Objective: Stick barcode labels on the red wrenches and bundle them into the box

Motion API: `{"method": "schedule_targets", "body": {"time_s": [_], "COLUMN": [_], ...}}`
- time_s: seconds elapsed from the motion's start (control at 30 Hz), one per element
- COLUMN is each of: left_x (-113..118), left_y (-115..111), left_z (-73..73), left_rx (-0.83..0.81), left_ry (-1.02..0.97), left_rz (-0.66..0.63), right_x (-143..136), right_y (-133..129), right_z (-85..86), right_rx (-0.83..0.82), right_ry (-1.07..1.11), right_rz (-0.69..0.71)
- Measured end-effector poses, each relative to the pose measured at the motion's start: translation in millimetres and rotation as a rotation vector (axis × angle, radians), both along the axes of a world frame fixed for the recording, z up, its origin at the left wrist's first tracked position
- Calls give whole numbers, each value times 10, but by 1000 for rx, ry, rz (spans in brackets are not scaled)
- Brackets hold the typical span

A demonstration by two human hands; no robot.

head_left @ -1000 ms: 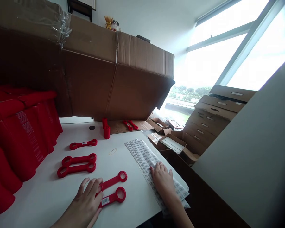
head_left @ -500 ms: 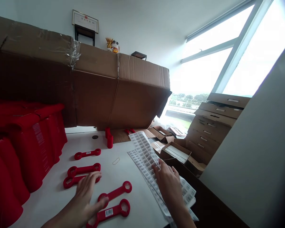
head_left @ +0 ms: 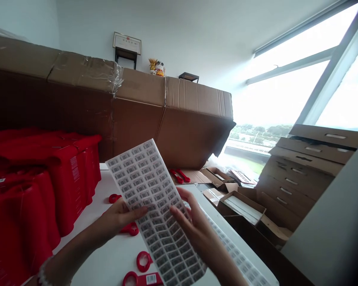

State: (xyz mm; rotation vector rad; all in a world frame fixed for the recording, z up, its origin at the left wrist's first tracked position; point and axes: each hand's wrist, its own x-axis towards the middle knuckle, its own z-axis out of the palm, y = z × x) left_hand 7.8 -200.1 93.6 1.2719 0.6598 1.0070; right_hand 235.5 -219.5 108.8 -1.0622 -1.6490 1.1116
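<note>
Both hands hold up a sheet of barcode stickers [head_left: 155, 186], tilted over the white table. My left hand [head_left: 119, 218] pinches its left edge, thumb on the front. My right hand [head_left: 193, 222] grips the right edge, thumb also on the front. The sheet's lower part bends and hides part of the table. Under it lie red pieces with a ring at the end; one red piece [head_left: 143, 279] carries a barcode label, and another red ring [head_left: 143, 261] shows just above it. Further barcode sheets [head_left: 235, 250] lie on the table beneath my right forearm.
Bundled red pieces [head_left: 74, 178] are stacked at the left. A long cardboard box [head_left: 137, 119] leans across the back. Two red pieces [head_left: 179, 176] lie on cardboard behind the sheet. At the right stand an open carton [head_left: 241, 208] and stacked flat boxes [head_left: 298, 171].
My right hand has lifted a sticker sheet off the pile and brought it left. My left hand has moved from above the red pieces to grip the sheet's edge. The view has shifted left.
</note>
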Motion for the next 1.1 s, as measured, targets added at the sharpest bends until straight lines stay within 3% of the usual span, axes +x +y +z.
{"method": "schedule_targets", "body": {"time_s": [0.1, 0.23, 0.4, 0.47, 0.7, 0.87, 0.97, 1.1], "left_x": [-101, -225, -326, -288, 52, 50, 4, -52], "left_y": [92, 323, 548, 561, 562, 650, 764, 954], "left_z": [86, 194, 244, 252, 288, 319, 280, 216], "left_rx": [-4, 43, 144, 187, 263, 183, 100, 107], "left_ry": [-52, -143, -203, -158, -83, -228, -354, -490], "left_rz": [33, 197, 677, 769, 505, 355, 382, 464], "right_x": [-78, -214, -428, -531, -848, -878, -884, -901], "right_y": [235, 553, 851, 943, 1079, 1025, 963, 974], "right_z": [323, 567, 661, 650, 542, 440, 349, 194], "right_rx": [-159, -207, -71, -11, 185, 449, 591, 800], "right_ry": [206, 336, 337, 331, 162, -113, -312, -498], "right_rz": [180, 286, 184, 139, 268, 106, 2, -145]}}
